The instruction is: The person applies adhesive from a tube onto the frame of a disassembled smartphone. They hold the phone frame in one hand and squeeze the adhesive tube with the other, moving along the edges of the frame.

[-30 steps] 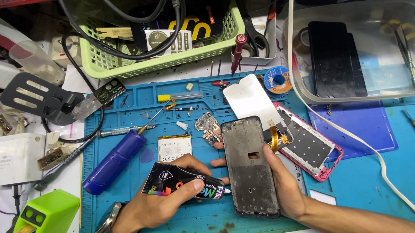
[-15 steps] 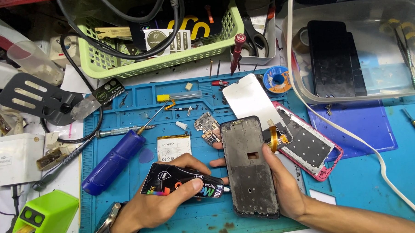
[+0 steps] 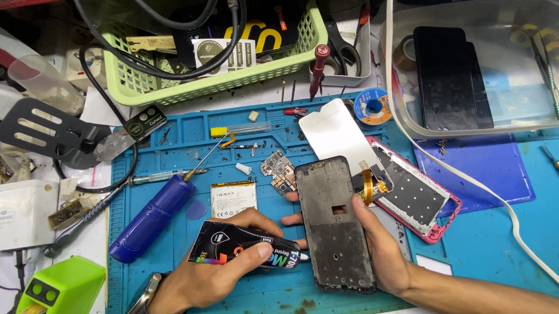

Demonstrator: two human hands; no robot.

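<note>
My left hand grips a black glue tube with colourful print, its thin nozzle touching the left edge of a dark phone frame. My right hand holds that frame by its right side, flat over the blue work mat. An orange flex cable links the frame's upper right to a white screen panel lying behind it. A pink-edged phone back lies to the right of my right hand.
A blue electric screwdriver, a phone battery and a small circuit board lie on the mat. Behind stand a green basket with cables and a clear tub holding dark phones. A white cable crosses on the right.
</note>
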